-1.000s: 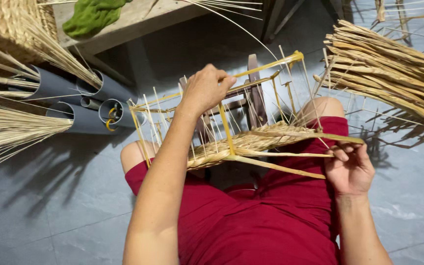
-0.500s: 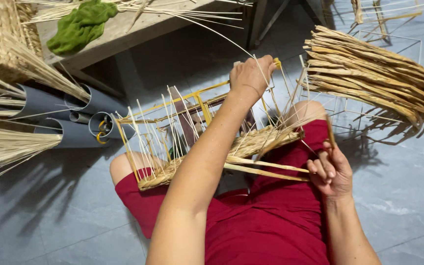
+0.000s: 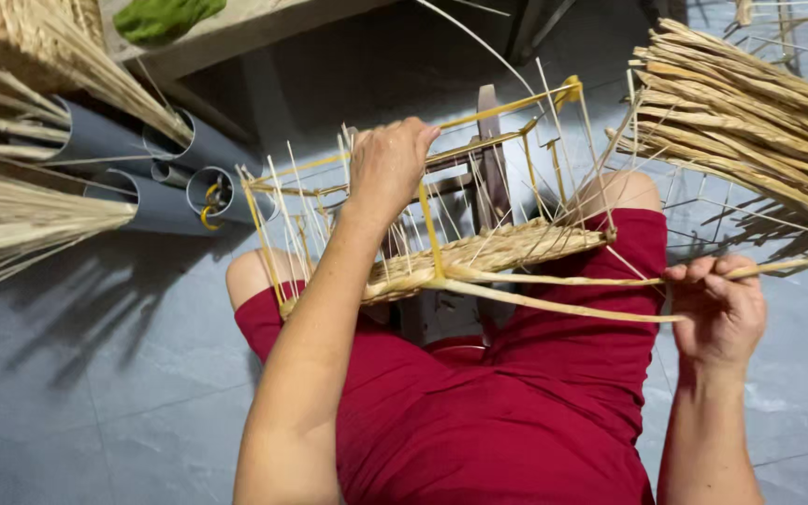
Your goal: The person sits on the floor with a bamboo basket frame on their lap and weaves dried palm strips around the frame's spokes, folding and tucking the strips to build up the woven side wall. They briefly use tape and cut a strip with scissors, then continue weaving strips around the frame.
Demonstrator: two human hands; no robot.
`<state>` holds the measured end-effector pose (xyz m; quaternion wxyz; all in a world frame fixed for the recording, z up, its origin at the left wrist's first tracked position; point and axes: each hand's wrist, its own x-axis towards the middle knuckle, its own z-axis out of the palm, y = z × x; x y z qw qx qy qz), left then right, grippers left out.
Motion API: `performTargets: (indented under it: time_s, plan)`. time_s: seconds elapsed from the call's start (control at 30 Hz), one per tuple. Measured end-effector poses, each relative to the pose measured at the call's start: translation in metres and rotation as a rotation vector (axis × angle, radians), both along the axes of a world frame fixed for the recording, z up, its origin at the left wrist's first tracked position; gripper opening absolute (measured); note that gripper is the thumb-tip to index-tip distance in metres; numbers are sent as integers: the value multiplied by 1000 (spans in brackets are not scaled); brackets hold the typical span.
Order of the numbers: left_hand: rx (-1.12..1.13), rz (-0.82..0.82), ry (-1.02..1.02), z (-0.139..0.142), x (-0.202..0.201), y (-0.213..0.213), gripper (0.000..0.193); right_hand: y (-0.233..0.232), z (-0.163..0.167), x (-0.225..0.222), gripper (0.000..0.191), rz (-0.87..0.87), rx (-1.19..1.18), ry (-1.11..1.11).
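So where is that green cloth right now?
The green cloth lies at the top left of the head view, on a wooden shelf, just above the grey pipes and well beyond the person's left hand.

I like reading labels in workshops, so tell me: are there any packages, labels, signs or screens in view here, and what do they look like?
None in view: no package, label, sign or screen.
What shows instead is the left hand on a yellow wire frame, the right hand pinching a straw strand, grey pipes on the left, and a straw bundle on the right.
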<state>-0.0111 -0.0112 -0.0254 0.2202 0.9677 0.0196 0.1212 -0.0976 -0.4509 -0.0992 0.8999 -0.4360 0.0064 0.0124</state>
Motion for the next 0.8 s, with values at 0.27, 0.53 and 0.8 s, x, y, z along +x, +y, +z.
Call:
performTargets:
  time_s: [0.27, 0.53, 0.8]
  plan:
    - [-247, -98, -533, 41, -60, -8, 29, 1, 94, -16, 26, 102, -1738, 37]
    - [-302, -399, 47, 31, -127, -32, 20, 33, 157, -42, 20, -22, -1613, -158]
    - [31, -320, 437, 18, -100, -57, 18, 93, 168, -53, 17, 217, -1203, -347]
